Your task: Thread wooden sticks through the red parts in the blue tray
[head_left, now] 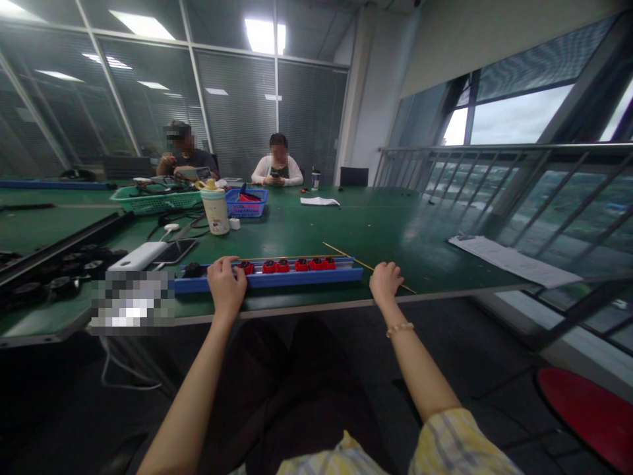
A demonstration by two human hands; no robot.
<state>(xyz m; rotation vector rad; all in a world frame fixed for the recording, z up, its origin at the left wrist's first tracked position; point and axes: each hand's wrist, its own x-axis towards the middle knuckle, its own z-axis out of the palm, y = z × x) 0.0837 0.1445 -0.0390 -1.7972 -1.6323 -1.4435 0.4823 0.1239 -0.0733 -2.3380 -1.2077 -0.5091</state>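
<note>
Head view: blue rail is laid lengthwise along the near edge of the green table, with a row of red parts seated in its channel and a black part at its left end. Left hand is laid over the rail's left portion, fingers curled down onto it just beside the leftmost red part; whether the rail is clamped or only rested on cannot be told. Right hand is curled shut at the table edge, just past the rail's right end, with nothing seen in it. A thin wooden stick runs diagonally behind the rail and passes under or beside that hand; contact cannot be told. A bracelet is worn on the right wrist. Judged: the rail is steadied and no part is lifted at this moment. Any pick from the row would call for a fingertip pinch on one small part, with the rail held back from the edge. Further out to the left, a white power bank, a phone and a cream bottle are seen, with a green basket and a blue basket beyond. Paper sheets lie at the right. Two people are seated at the far side. No brand or label can be read: print on the sheets is too small.
</note>
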